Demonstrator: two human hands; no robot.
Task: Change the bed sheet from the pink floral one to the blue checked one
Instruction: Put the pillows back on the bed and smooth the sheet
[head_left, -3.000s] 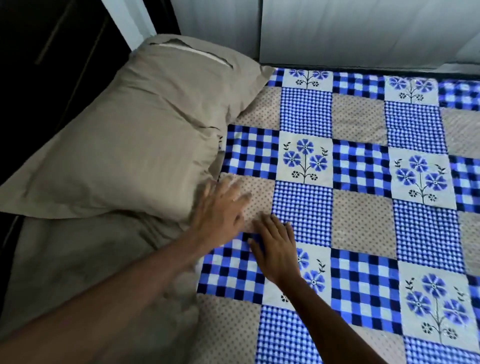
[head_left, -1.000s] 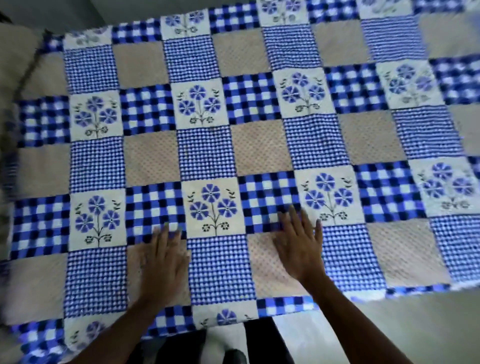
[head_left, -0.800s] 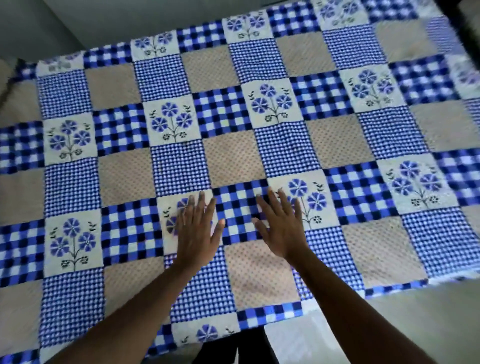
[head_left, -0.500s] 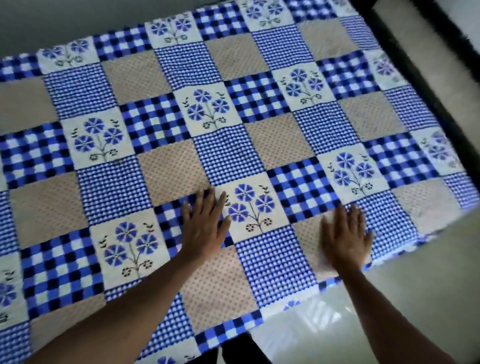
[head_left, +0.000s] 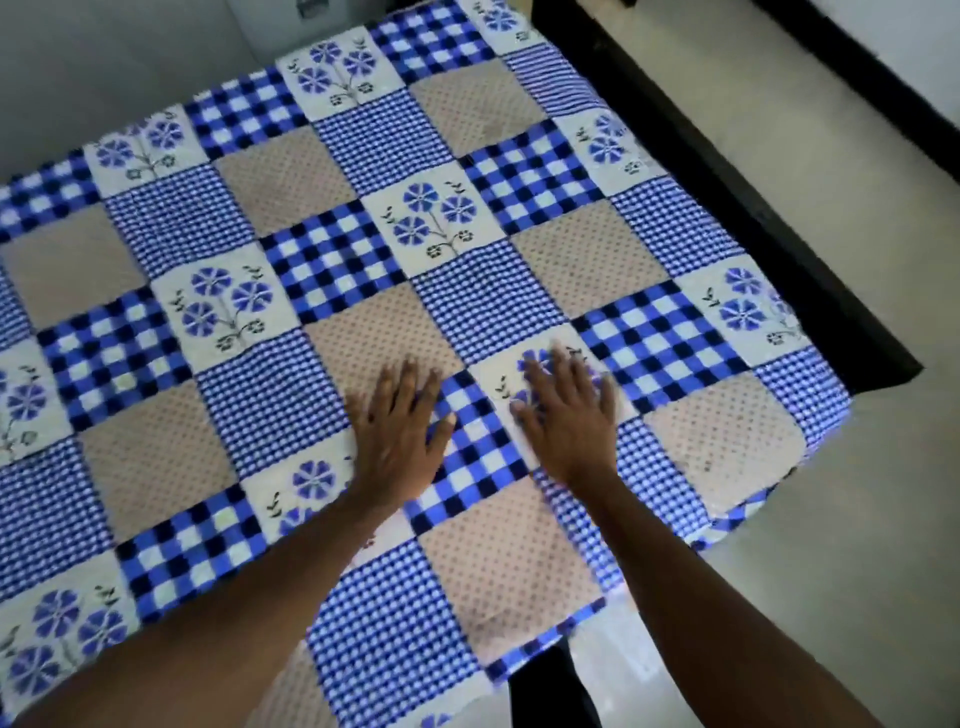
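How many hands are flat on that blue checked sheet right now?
2. The left hand lies flat on the blue checked sheet near the bed's front edge; the right hand lies flat beside it, over a flower square. None hidden.

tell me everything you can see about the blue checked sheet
The blue checked sheet is printed like patchwork: bold blue-and-white check squares, fine blue gingham, beige dotted squares and white squares with blue flowers. It looks like thin woven cloth. It lies spread flat over the bed, nearly smooth, with its near edge and right corner draping over the side. The left hand and right hand press flat on it side by side, fingers straight.
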